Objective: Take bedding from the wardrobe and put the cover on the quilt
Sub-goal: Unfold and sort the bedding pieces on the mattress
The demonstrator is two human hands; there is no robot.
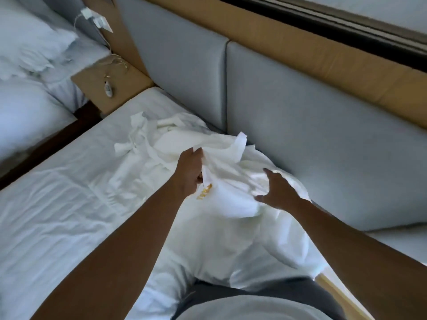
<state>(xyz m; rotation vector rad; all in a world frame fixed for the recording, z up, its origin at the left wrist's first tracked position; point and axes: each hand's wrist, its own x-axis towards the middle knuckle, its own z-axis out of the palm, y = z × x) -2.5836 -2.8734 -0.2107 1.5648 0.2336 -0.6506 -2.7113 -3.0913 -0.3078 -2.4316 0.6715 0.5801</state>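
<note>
A crumpled white quilt cover [221, 158] with a small yellow embroidered mark lies bunched on the bed near the grey headboard. My left hand [190, 173] grips a fold of the cover, fingers curled round the cloth just above the yellow mark. My right hand [277, 192] hovers over the cover's right side with fingers spread, touching or nearly touching the fabric. Under the cover lies more white bedding [231, 239], bulging toward me; I cannot tell quilt from sheet there.
The padded grey headboard [312, 146] runs along the right. A white sheeted mattress [57, 215] spreads to the left. A brown bedside table [111, 82] holds a small white remote and cables. A second bed with pillows [30, 54] stands at far left.
</note>
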